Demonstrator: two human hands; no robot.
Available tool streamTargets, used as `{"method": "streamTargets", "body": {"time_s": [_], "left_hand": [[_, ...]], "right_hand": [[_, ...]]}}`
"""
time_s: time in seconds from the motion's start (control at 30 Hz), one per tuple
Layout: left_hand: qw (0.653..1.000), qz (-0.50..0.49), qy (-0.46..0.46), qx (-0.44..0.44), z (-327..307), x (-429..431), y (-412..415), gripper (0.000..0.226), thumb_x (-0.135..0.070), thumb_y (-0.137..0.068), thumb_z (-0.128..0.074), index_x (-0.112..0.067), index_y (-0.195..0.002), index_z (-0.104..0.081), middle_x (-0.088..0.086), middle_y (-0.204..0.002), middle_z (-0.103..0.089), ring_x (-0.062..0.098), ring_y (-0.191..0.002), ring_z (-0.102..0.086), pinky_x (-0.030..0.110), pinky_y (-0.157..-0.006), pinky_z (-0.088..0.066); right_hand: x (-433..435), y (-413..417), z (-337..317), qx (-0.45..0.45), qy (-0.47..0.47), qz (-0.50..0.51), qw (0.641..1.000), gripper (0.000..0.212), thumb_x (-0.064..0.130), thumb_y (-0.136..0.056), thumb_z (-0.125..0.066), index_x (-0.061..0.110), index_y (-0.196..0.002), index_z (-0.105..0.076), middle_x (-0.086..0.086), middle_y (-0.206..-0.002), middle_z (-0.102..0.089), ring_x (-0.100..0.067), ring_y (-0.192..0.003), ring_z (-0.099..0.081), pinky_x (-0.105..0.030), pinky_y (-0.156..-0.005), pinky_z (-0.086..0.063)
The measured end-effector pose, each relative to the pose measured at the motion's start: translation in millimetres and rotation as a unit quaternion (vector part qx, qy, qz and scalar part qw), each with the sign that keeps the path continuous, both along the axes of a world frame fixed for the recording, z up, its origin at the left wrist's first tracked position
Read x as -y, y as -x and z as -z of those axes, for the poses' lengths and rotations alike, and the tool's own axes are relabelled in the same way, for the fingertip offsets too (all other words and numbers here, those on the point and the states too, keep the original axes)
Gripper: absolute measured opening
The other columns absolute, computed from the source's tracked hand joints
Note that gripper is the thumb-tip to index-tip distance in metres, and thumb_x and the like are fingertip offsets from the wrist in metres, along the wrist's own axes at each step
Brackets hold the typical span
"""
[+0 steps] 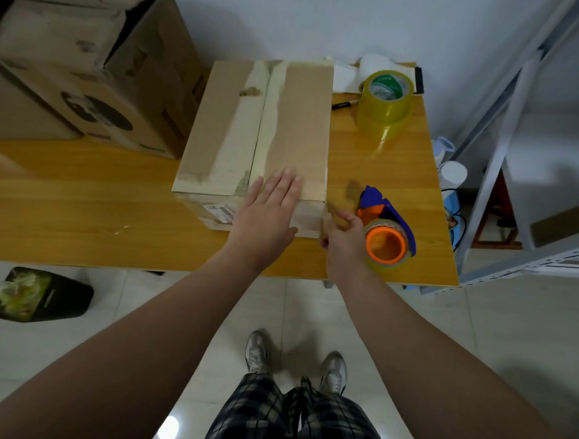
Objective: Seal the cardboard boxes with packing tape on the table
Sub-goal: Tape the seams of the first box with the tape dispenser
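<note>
A closed cardboard box lies on the wooden table, with pale tape strips running along its top seam. My left hand rests flat with straight fingers on the box's near right corner. My right hand grips a blue tape dispenser with an orange core and a clear tape roll, just right of the box's near right corner. One finger of that hand points toward the box edge.
A big open cardboard box stands at the back left. Stacked yellowish tape rolls and a black pen sit at the back right. A metal shelf stands right of the table; a black bin is on the floor.
</note>
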State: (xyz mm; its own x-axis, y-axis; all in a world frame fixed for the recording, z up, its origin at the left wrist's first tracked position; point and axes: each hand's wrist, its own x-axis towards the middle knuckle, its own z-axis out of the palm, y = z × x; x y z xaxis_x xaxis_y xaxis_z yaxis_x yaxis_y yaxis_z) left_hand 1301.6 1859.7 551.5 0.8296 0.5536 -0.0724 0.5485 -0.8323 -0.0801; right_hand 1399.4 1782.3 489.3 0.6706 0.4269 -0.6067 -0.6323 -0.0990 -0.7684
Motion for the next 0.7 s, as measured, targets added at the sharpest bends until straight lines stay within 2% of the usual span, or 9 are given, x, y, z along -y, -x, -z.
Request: {"method": "streamTargets", "body": {"time_s": [0.07,0.13,0.2,0.27,0.33,0.4,0.5,0.6,0.7], "left_hand": [[1.000,0.001,-0.001,0.001,0,-1,0,0.080,-0.038,-0.095,-0.047,-0.014,-0.151,0.005,0.003,-0.159,0.005,0.015,-0.145,0.008,0.034,-0.113,0.013],[1.000,0.001,-0.002,0.001,-1,-2,0,0.079,-0.039,-0.096,-0.046,-0.014,-0.151,0.006,0.003,-0.159,0.006,0.015,-0.145,0.009,0.034,-0.112,0.014],[1.000,0.000,0.000,0.001,0,-2,0,0.079,-0.040,-0.096,-0.045,-0.014,-0.151,0.007,0.002,-0.159,0.007,0.015,-0.145,0.009,0.033,-0.112,0.014],[1.000,-0.001,-0.001,0.003,0,-1,0,0.080,-0.041,-0.096,-0.045,-0.014,-0.150,0.007,0.003,-0.159,0.008,0.014,-0.145,0.009,0.033,-0.112,0.015],[1.000,-0.001,0.001,0.002,0,0,0,0.081,-0.042,-0.095,-0.045,-0.014,-0.150,0.007,0.003,-0.159,0.008,0.015,-0.145,0.009,0.033,-0.112,0.014],[1.000,0.001,0.001,-0.001,0,-1,0,0.081,-0.042,-0.095,-0.045,-0.014,-0.150,0.007,0.004,-0.159,0.007,0.015,-0.145,0.009,0.034,-0.113,0.014],[1.000,0.007,0.001,-0.006,-2,-1,0,0.080,-0.042,-0.095,-0.045,-0.014,-0.151,0.005,0.004,-0.159,0.005,0.016,-0.146,0.008,0.035,-0.114,0.012],[1.000,0.013,0.001,-0.016,-5,-2,0,0.079,-0.041,-0.096,-0.044,-0.014,-0.151,0.006,0.004,-0.159,0.005,0.016,-0.146,0.007,0.036,-0.115,0.011],[0.999,0.018,0.003,-0.026,-8,-4,0,0.079,-0.041,-0.096,-0.043,-0.014,-0.150,0.007,0.004,-0.159,0.006,0.016,-0.146,0.006,0.036,-0.116,0.010]], "right_hand": [[8,-1,1,0.079,0.037,-0.015,0.996,0.028,0.014,-0.092,-0.062,0.016,-0.118,-0.052,-0.005,-0.106,-0.058,-0.020,-0.091,-0.058,-0.032,-0.079,-0.052],[17,-3,-6,0.130,-0.005,0.000,0.992,0.028,0.014,-0.098,-0.051,0.012,-0.126,-0.055,-0.003,-0.118,-0.060,-0.019,-0.112,-0.058,-0.030,-0.094,-0.050],[23,0,-15,0.102,-0.101,-0.022,0.989,0.039,0.026,-0.104,-0.036,0.010,-0.137,-0.048,0.000,-0.131,-0.056,-0.012,-0.121,-0.053,-0.025,-0.100,-0.044],[27,9,-18,0.089,-0.147,-0.116,0.978,0.058,0.050,-0.101,-0.021,0.015,-0.145,-0.037,0.009,-0.144,-0.045,-0.005,-0.132,-0.041,-0.020,-0.107,-0.032],[29,19,-16,0.113,-0.103,-0.198,0.968,0.065,0.062,-0.096,-0.016,0.025,-0.149,-0.030,0.022,-0.147,-0.030,0.004,-0.137,-0.027,-0.006,-0.105,-0.021],[31,26,-14,0.136,-0.056,-0.228,0.963,0.061,0.061,-0.096,-0.016,0.032,-0.150,-0.021,0.025,-0.145,-0.023,0.010,-0.135,-0.019,0.004,-0.095,-0.015],[31,28,-16,0.167,-0.098,-0.248,0.949,0.073,0.064,-0.093,-0.018,0.024,-0.152,-0.003,0.013,-0.158,-0.004,0.002,-0.143,-0.003,-0.015,-0.112,-0.007],[35,20,-9,0.209,-0.124,-0.306,0.921,0.092,0.074,-0.086,-0.026,0.018,-0.153,0.004,0.009,-0.160,0.006,0.002,-0.144,0.002,-0.025,-0.119,-0.004],[50,13,-7,0.240,-0.082,-0.393,0.884,0.062,0.046,-0.101,-0.023,0.022,-0.152,0.002,0.011,-0.160,0.004,0.004,-0.143,0.001,-0.026,-0.119,-0.004]]}}
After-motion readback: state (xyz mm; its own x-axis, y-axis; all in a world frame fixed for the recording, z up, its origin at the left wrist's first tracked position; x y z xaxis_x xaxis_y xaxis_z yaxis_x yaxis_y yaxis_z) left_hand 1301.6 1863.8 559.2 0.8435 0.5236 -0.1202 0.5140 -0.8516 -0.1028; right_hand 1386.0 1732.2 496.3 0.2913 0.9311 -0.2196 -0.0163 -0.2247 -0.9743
